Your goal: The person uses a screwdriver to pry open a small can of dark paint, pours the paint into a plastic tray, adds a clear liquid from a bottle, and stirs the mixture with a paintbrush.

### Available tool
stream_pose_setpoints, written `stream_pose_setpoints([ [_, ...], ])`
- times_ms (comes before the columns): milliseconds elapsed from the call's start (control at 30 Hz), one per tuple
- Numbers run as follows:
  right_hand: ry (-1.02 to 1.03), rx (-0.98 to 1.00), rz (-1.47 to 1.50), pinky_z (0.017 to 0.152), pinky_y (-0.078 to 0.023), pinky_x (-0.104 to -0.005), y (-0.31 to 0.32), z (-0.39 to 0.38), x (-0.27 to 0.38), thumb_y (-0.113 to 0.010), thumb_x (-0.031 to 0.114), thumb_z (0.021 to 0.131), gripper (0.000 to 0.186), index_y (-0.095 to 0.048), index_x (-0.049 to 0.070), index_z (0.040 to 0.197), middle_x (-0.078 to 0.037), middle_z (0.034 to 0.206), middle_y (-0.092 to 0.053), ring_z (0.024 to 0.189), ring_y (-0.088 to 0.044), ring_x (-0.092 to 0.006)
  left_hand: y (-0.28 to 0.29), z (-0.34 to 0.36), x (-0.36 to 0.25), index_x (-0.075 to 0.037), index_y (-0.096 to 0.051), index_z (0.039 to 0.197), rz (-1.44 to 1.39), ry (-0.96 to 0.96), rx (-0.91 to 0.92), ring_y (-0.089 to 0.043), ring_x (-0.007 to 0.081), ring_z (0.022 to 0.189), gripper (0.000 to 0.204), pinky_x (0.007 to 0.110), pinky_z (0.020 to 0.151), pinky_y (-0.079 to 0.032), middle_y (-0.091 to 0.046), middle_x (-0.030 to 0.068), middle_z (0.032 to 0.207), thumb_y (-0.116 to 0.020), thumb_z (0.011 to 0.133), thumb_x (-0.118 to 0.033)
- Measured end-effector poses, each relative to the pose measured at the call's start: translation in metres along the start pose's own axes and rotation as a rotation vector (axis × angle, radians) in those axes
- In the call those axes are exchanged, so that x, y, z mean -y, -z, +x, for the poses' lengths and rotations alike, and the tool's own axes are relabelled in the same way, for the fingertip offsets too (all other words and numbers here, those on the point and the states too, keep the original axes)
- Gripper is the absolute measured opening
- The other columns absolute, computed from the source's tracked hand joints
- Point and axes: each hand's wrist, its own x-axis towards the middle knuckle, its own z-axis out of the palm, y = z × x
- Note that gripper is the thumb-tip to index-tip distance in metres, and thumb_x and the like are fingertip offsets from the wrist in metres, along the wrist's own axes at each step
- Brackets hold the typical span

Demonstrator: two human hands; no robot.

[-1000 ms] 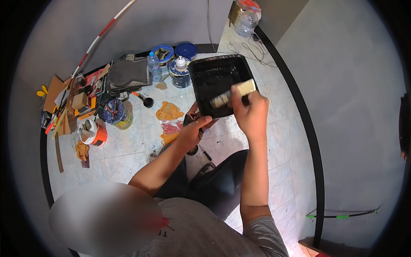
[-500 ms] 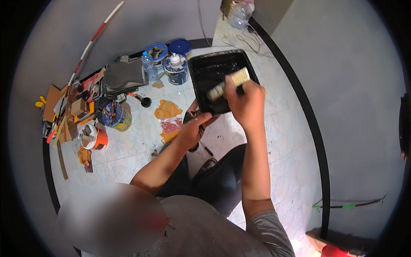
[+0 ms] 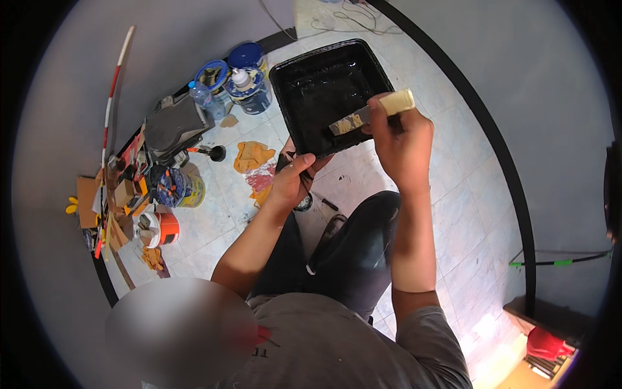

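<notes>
My left hand [image 3: 295, 176] is closed on the near left corner of a deep black paint tray [image 3: 283, 91], thumb over the rim and fingers partly hidden beneath. Wet, shiny black paint coats the tray's inside. In my right hand [image 3: 403, 146] is a flat paintbrush, its pale cream handle [image 3: 398, 102] sticking out above the fingers. The brush's smeared, speckled metal band [image 3: 350, 124] slants down over the tray's near right part. Its dark tip blends into the black; whether it touches the paint I cannot tell.
Paint buckets [image 3: 250, 97] and a water bottle [image 3: 205, 100] stand by the wall at the far left. Nearer are an orange bucket [image 3: 170, 228], piled tools and a yellow cloth [image 3: 254, 156] on the tiles. A black band [image 3: 483, 110] runs along the right wall's foot.
The tray and both hands sit slightly farther up in view, and the whole view has turned. The brush has shifted right and lies flatter over the tray.
</notes>
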Motion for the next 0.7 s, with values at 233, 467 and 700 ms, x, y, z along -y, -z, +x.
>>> stream_pose_setpoints([
  [233,-0.161,0.007,0.194,0.091,-0.058,-0.0326,0.054,-0.033,-0.13,-0.076,0.009,0.105,0.017,-0.08,-0.002,0.117,-0.009,0.112,-0.082,0.098,-0.075,-0.0161,0.048,0.016,0.088,-0.006,-0.044,0.161,-0.081,0.243,-0.068,-0.059,0.0311,0.147,0.071,0.05,0.127,-0.048,-0.058,0.0147,0.159,-0.069,0.095,-0.001],
  [467,-0.425,-0.14,0.221,0.096,-0.054,-0.0303,0.056,-0.095,-0.274,-0.076,0.019,0.107,0.024,-0.081,-0.003,0.117,-0.006,0.109,-0.081,0.103,-0.071,-0.0142,0.14,0.011,0.221,-0.007,-0.053,0.148,-0.182,0.49,-0.176,-0.068,0.0283,0.133,0.059,0.048,0.122,-0.054,-0.064,0.0128,0.147,-0.066,0.093,0.01],
  [700,-0.751,-0.282,0.336,0.078,-0.05,-0.0247,0.022,-0.166,-0.392,-0.074,0.025,0.109,0.029,-0.081,-0.001,0.119,-0.002,0.098,-0.076,0.087,-0.065,-0.0087,0.195,0.029,0.296,-0.01,-0.048,0.165,0.0,0.719,-0.19,-0.068,0.0105,0.113,0.083,0.026,0.098,-0.058,-0.069,0.0021,0.136,-0.075,0.089,0.01],
])
